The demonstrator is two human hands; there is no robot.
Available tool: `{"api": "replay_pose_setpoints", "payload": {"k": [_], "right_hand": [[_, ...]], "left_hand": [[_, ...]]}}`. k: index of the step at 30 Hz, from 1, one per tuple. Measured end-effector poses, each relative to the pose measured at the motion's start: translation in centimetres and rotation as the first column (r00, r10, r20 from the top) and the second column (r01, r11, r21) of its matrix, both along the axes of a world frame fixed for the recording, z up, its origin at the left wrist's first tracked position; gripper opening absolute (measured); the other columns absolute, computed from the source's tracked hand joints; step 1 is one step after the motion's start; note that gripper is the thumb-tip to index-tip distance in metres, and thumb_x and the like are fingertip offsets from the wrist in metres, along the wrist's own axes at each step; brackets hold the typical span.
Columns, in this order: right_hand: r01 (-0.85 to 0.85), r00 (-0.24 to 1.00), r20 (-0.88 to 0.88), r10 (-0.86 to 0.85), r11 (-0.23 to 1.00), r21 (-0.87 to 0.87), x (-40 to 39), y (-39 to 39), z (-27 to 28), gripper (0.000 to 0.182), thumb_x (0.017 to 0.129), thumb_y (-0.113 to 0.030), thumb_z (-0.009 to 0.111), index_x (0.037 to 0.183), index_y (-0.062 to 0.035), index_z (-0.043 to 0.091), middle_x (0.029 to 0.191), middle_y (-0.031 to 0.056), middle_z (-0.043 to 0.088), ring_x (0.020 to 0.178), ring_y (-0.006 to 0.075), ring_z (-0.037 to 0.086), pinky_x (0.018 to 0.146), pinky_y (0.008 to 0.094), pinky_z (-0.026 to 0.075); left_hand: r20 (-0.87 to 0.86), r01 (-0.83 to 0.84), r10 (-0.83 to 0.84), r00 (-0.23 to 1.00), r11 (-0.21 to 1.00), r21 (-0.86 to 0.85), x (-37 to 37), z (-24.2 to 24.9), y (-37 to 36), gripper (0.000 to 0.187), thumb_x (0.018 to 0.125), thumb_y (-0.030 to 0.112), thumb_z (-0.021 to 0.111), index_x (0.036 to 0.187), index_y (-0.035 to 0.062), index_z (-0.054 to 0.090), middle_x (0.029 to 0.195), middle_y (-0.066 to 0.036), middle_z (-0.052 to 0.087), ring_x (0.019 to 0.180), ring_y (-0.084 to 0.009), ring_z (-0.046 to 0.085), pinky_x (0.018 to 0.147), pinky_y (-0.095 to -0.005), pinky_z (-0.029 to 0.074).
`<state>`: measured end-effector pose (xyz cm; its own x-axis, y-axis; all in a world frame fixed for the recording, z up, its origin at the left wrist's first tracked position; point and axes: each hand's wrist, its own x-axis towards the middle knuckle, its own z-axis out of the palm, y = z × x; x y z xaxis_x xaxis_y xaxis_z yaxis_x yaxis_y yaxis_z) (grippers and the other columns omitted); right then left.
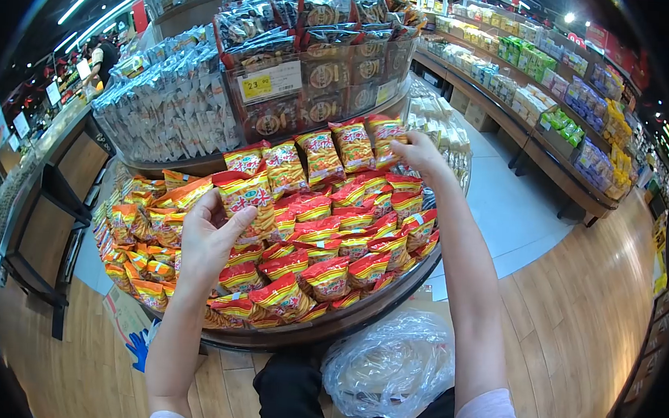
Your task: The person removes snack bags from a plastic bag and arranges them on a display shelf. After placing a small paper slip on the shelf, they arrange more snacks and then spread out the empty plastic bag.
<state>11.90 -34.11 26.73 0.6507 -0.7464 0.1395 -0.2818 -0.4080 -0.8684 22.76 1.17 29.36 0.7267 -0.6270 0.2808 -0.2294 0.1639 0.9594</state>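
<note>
So the person is leaning over a round tiered display shelf [359, 320] piled with red and yellow snack packets [323, 276], and both arms are out over the pile. The left hand [208, 236] has its fingers [232, 219] curled around one of those packets, the held packet [246, 197], gripping it by the lower left edge so it stands up more or less upright, long axis running top to bottom, printed face turned toward the head camera. It sits near the middle-left of the heap, lifted a little above its neighbours. The right hand [420, 154] is stretched much further out, at the back right of the lower tier, fingers bent down onto the back-row packets [384, 136] that stand propped against the clear wall of the tier above. I honestly can't tell if it's pinching one or just resting on them, since the fingertips are hidden behind the hand. So the left hand is the near one and has a firm hold, while the right is at full reach, with the packets lying just under and slightly to the left of its fingers. A crumpled clear plastic bag [391, 363] hangs low by the person's waist, below the shelf rim. Up top there are dark packets [321, 27] with a yellow price tag [258, 85].
</note>
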Motion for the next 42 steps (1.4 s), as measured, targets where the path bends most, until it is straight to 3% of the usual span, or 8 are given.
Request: {"api": "replay_pose_setpoints", "payload": {"k": [12,18,24,30,32,38,40,42], "right_hand": [[0.106,0.988,-0.072,-0.133,0.949,-0.297,3.4,1.5,-3.8,0.045,0.09,-0.041,0.048,0.124,-0.0106,0.051,0.115,0.0212,0.059,0.114,0.0393,0.051,0.094,0.0554,0.034],[0.091,0.995,0.062,-0.077,0.961,-0.262,3.1,0.7,-3.7,0.053,0.092,-0.042,0.045,0.12,0.0025,0.048,0.113,0.0266,0.058,0.109,0.0426,0.054,0.093,0.0448,0.041],[0.19,0.953,0.291,-0.087,0.919,-0.345,-1.4,2.9,0.4,0.043,0.091,-0.035,0.054,0.112,0.002,0.057,0.101,0.0207,0.065,0.096,0.0291,0.063,0.084,0.0356,0.048],[-0.387,0.841,0.182,0.509,0.803,-0.453,-5.5,13.5,2.9,0.043,0.079,-0.013,0.071,0.114,0.0024,0.053,0.099,0.0099,0.065,0.086,0.0173,0.063,0.075,0.0287,0.051],[-0.42,0.843,0.179,0.507,0.829,-0.37,-5.8,14.9,2.4,0.052,0.076,-0.011,0.074,0.119,0.0027,0.048,0.102,0.0115,0.063,0.089,0.0169,0.063,0.074,0.0283,0.051],[-0.407,0.852,0.286,0.438,0.899,-0.164,-4.5,13.4,1.1,0.047,0.078,-0.001,0.069,0.119,0.0009,0.045,0.103,0.0095,0.063,0.091,0.0134,0.062,0.077,0.0247,0.05],[-0.423,0.83,0.363,0.424,0.902,-0.086,-3.7,13.2,0.9,0.047,0.078,-0.001,0.068,0.119,0.0015,0.044,0.102,0.0094,0.062,0.089,0.0131,0.062,0.077,0.0244,0.049],[-0.341,0.869,0.349,0.35,0.936,-0.089,-3.1,13.6,1.2,0.047,0.078,-0.001,0.069,0.119,0.0014,0.044,0.1,0.0094,0.062,0.089,0.0133,0.061,0.076,0.0249,0.049]], "left_hand": [[0.026,-0.149,0.147,0.989,0.986,0.079,4.8,-2.4,-1.7,0.029,0.081,0.013,0.071,0.104,-0.0006,0.059,0.089,-0.003,0.064,0.078,-0.0072,0.059,0.069,-0.0229,0.047],[0.018,-0.12,0.119,0.993,0.992,0.031,4.3,-1.0,-1.4,0.026,0.083,0.011,0.069,0.103,0.0001,0.057,0.092,-0.004,0.063,0.08,-0.0079,0.059,0.066,-0.0239,0.053],[0.111,-0.053,0.056,0.992,0.998,-0.028,3.1,-0.1,-3.0,0.029,0.082,0.012,0.069,0.105,-0.0007,0.056,0.095,-0.006,0.063,0.082,-0.0101,0.06,0.068,-0.026,0.055],[0.224,0.057,-0.05,0.973,0.998,-0.023,-1.9,-1.3,-7.9,0.029,0.078,0.017,0.073,0.094,-0.0007,0.056,0.085,-0.008,0.065,0.068,-0.0143,0.061,0.064,-0.0292,0.051],[0.365,0.032,-0.099,0.926,0.982,0.185,-4.2,0.3,-7.7,0.033,0.081,0.016,0.071,0.104,-0.0019,0.055,0.097,-0.008,0.063,0.086,-0.0142,0.062,0.075,-0.0297,0.053],[0.316,0.199,-0.201,0.927,0.979,0.041,-2.4,-1.3,-7.5,0.042,0.08,0.018,0.072,0.113,-0.0029,0.055,0.096,-0.009,0.064,0.084,-0.0138,0.062,0.076,-0.0294,0.052],[0.394,-0.087,0.021,0.919,0.985,0.15,-0.8,-0.2,-5.6,0.049,0.077,0.017,0.074,0.118,-0.0003,0.054,0.099,-0.01,0.062,0.078,-0.0139,0.062,0.07,-0.029,0.052],[0.655,-0.463,0.371,0.658,0.886,-0.037,3.4,-1.4,-4.3,0.048,0.072,0.018,0.076,0.11,-0.0009,0.054,0.098,-0.012,0.06,0.07,-0.0156,0.06,0.063,-0.0277,0.049]]}}
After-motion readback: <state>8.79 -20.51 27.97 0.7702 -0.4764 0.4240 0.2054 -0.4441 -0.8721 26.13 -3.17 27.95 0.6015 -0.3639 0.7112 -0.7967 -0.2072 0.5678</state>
